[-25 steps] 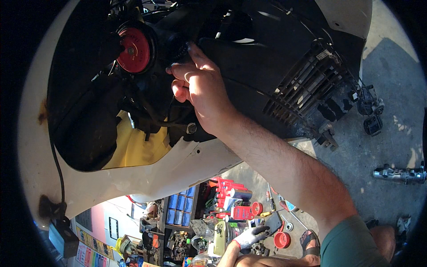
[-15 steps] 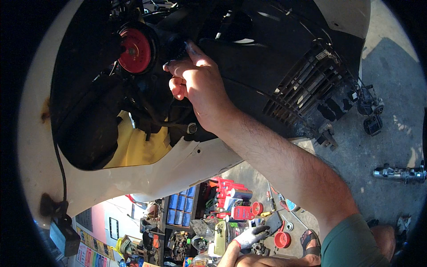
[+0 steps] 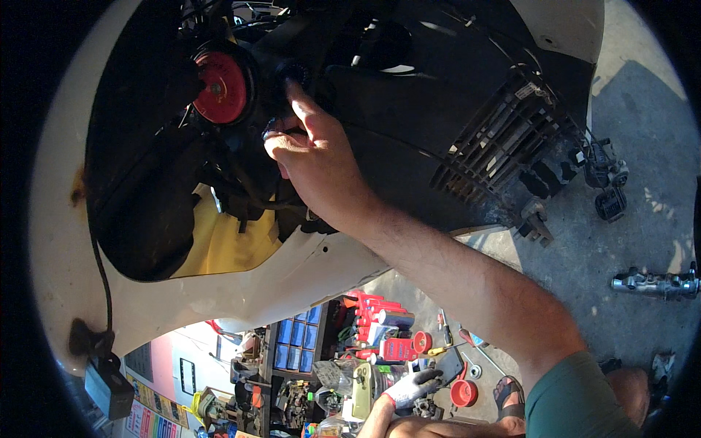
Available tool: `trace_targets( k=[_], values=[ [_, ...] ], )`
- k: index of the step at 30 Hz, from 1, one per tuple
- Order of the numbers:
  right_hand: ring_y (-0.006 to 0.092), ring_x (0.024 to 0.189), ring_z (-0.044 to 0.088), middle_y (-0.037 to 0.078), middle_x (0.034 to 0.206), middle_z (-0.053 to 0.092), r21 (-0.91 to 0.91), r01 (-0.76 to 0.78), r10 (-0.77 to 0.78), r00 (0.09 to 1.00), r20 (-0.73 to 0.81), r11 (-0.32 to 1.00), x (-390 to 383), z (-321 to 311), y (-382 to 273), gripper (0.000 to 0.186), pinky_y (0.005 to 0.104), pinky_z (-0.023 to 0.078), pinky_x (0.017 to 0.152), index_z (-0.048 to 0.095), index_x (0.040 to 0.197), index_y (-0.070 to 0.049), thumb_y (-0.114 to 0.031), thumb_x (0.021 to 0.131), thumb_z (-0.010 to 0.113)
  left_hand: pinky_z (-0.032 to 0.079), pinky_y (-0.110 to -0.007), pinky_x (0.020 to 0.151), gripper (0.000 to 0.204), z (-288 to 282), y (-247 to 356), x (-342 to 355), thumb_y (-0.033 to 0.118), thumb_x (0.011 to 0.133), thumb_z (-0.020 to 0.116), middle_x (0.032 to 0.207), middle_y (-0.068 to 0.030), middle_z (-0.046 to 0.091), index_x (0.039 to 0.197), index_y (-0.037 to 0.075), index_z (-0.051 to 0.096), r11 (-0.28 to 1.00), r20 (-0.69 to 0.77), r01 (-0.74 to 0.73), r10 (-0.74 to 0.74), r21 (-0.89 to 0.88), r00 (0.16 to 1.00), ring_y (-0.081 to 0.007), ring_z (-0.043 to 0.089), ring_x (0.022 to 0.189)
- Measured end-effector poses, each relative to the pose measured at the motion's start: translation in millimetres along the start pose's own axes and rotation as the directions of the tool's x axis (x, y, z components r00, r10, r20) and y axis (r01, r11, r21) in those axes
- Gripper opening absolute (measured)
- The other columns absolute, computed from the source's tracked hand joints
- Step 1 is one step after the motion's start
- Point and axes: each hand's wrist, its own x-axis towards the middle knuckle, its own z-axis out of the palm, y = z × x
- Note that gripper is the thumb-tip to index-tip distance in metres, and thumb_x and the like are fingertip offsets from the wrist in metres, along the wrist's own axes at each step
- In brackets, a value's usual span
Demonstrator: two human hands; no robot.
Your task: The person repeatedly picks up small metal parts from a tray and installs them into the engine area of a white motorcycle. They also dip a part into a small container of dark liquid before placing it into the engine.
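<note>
My bare right hand reaches into the dark cavity of a white body panel. Its upper finger points at a round black part just right of a red disc with a black rim, which looks like a horn. Dark smears cover the fingertips. The fingers are apart, with nothing visible between them; shadow hides whether the fingertip touches the black part. Low in view, my left hand wears a white and grey glove. It hangs by my knee with its fingers loosely extended and nothing visible in it.
A slatted black grille sits right of my arm. On the concrete lie a metal cylindrical part, a red cap and several tools. Below the panel stands a rack of blue bins. A small box on a cable hangs at left.
My right hand has shifted slightly down and left, and its upper finger now points more to the left. The lower fingers have curled differently. My left hand stays where it was.
</note>
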Motion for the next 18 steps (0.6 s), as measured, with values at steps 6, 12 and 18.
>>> trace_targets(
  k=[6, 12, 18],
  values=[
    [0.0061, 0.066, 0.054, 0.0, 0.082, 0.06, 0.25, -0.111, 0.125, 0.991, -0.042, 0.962, 4.3, -7.8, -2.7, 0.076, 0.023, 0.046, 0.058, 0.024, 0.164, -0.003, -0.006, 0.097, 0.059, 0.048, -0.034, 0.106, 0.054, 1.2, -8.3, 2.6, 0.043, 0.107, 0.055, 0.138, -0.0156, 0.066, 0.148, 0.008, 0.056, 0.999, -0.009, -0.042, 0.042, 0.011, 0.999, -0.0233, 0.063, 0.124],
    [0.0059, 0.066, 0.054, 0.002, 0.089, 0.061, 0.222, -0.109, 0.117, 0.993, -0.021, 0.969, 5.5, -8.6, -9.8, 0.077, 0.0222, 0.046, 0.058, 0.023, 0.164, -0.003, -0.007, 0.097, 0.06, 0.048, -0.034, 0.107, 0.054, 5.0, -27.5, 10.9, 0.043, 0.106, 0.055, 0.139, -0.0161, 0.065, 0.148, 0.008, 0.056, 0.999, -0.001, -0.039, 0.039, -0.018, 0.999, -0.024, 0.062, 0.125],
    [0.0064, 0.07, 0.055, 0.004, 0.095, 0.061, 0.122, -0.075, 0.074, 0.997, 0.014, 0.99, 7.3, -4.0, -11.2, 0.079, 0.0225, 0.048, 0.06, 0.022, 0.164, -0.001, -0.007, 0.096, 0.061, 0.047, -0.034, 0.107, 0.056, 2.7, -22.9, 9.7, 0.043, 0.106, 0.056, 0.141, -0.0161, 0.064, 0.149, 0.008, 0.055, 0.999, 0.006, -0.039, 0.039, -0.001, 0.999, -0.0244, 0.061, 0.127]
  ],
)
